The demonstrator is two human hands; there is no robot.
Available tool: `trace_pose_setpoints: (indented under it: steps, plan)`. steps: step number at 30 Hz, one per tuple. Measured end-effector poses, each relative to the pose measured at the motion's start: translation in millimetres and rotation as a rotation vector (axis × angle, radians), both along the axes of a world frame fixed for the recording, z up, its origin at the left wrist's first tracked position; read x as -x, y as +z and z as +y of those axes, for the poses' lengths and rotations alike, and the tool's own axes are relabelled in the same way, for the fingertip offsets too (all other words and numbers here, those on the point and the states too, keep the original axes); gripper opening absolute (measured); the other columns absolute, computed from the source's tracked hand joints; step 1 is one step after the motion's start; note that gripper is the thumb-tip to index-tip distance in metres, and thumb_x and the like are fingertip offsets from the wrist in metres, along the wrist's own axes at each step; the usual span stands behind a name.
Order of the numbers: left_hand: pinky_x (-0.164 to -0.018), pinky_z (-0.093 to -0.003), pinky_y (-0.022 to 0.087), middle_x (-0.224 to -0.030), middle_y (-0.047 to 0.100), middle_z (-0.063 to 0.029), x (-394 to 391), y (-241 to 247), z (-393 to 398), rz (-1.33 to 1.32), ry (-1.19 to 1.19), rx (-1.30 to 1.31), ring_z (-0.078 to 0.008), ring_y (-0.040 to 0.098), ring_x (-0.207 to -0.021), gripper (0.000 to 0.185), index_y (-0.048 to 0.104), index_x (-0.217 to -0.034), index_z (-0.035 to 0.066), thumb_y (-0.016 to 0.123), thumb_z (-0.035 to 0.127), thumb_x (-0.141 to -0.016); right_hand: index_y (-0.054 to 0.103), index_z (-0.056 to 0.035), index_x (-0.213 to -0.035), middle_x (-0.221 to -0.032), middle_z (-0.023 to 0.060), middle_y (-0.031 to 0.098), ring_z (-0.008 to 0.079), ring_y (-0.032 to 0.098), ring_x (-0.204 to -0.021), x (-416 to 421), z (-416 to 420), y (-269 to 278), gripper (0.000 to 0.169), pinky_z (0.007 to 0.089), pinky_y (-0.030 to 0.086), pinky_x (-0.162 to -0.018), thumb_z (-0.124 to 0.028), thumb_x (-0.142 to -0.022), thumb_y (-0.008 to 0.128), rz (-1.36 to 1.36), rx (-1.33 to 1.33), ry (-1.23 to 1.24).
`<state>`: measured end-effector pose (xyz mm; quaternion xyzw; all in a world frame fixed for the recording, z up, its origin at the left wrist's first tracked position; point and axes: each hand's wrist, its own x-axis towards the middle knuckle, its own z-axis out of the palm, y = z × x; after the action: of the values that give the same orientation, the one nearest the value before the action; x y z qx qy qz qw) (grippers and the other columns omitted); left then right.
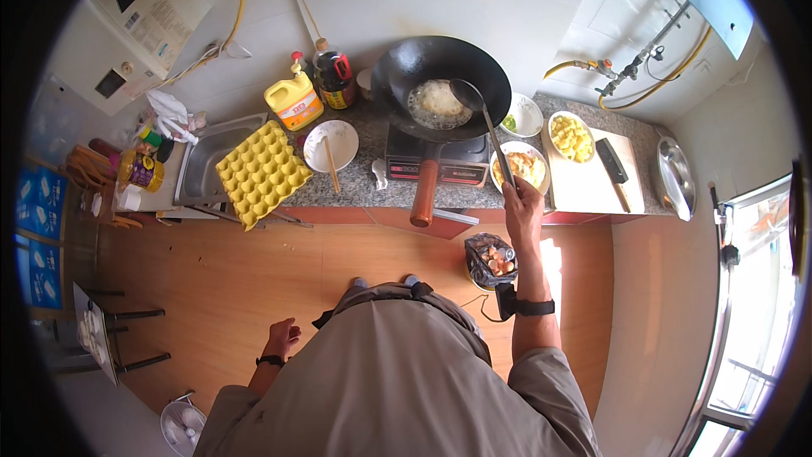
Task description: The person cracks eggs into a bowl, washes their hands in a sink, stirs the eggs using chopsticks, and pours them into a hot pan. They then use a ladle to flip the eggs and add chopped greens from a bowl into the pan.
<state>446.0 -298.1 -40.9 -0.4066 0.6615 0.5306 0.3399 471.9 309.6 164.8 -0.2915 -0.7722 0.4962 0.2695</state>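
My right hand (525,212) grips the handle of a long metal ladle (498,146). The ladle's bowl is inside a black wok (396,70), at the edge of a pale mass (441,101) in bubbling liquid. The wok sits on a portable gas stove (438,168), its wooden handle (425,193) pointing towards me. Under the ladle handle stands a bowl of yellow and orange food (523,168), partly covered by the handle. My left hand (283,337) hangs low at my side, fingers loosely curled, with nothing seen in it.
A cutting board (571,187) carries a bowl of yellow chunks (571,136) and a cleaver (612,162). Left of the stove are a bowl with chopsticks (320,139), a yellow egg tray (263,171) overlapping the sink (206,155), and bottles. A bin (485,260) with eggshells stands below.
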Motion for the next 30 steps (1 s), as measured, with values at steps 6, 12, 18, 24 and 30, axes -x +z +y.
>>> trace_pose_setpoints:
  steps: [6,12,18,24,30]
  plan:
    - [-0.061,-0.035,0.045,-0.072,0.06,-0.0084,-1.6,-0.5,3.4,0.012,0.0,0.044,-0.0192,0.058,-0.063,0.021,0.057,-0.093,0.005,0.062,0.024,-0.085,0.063,0.0063,-0.094,-0.059,-0.0037,0.044,0.0042,0.037,-0.053,-1.0,3.2,-3.0,0.025,0.0245,0.029,-0.046,-0.017,-0.089,0.056,0.022,-0.002,-0.013]
    - [-0.065,-0.0364,0.047,-0.074,0.061,-0.0085,-7.6,-8.2,-1.3,0.021,-0.001,0.043,-0.0206,0.059,-0.066,0.022,0.059,-0.095,0.006,0.063,0.025,-0.084,0.06,0.0065,-0.089,-0.057,0.0025,0.045,0.0086,0.04,-0.054,2.3,5.9,7.4,0.022,0.029,0.032,-0.048,-0.016,-0.087,0.056,-0.003,-0.034,-0.015]
    - [-0.066,-0.0364,0.047,-0.076,0.061,-0.0083,-10.0,-24.1,-17.7,0.013,0.021,-0.008,-0.0208,0.059,-0.068,0.023,0.059,-0.094,0.006,0.063,0.025,-0.084,0.056,0.0015,-0.084,-0.064,0.0216,0.056,0.0391,0.055,-0.061,12.5,26.0,18.1,0.015,0.0439,0.043,-0.055,-0.013,-0.085,0.055,-0.108,-0.508,0.058]
    - [-0.064,-0.0365,0.047,-0.074,0.06,-0.0078,-17.8,-14.2,-11.5,0.004,0.077,0.041,-0.0202,0.059,-0.067,0.021,0.059,-0.091,0.006,0.063,0.025,-0.085,0.055,-0.0017,-0.081,-0.069,0.0208,0.061,0.0389,0.061,-0.067,23.7,56.0,24.6,0.01,0.0457,0.048,-0.059,-0.011,-0.082,0.058,-0.321,-0.852,0.156]
    - [-0.061,-0.0359,0.046,-0.071,0.059,-0.008,-30.4,-22.7,-26.7,-0.013,0.069,-0.021,-0.0203,0.058,-0.064,0.021,0.058,-0.089,0.004,0.063,0.024,-0.085,0.056,-0.0004,-0.08,-0.066,0.0204,0.061,0.0378,0.062,-0.066,46.6,56.4,24.9,0.013,0.0451,0.049,-0.059,-0.013,-0.082,0.057,-0.365,-0.966,0.226]
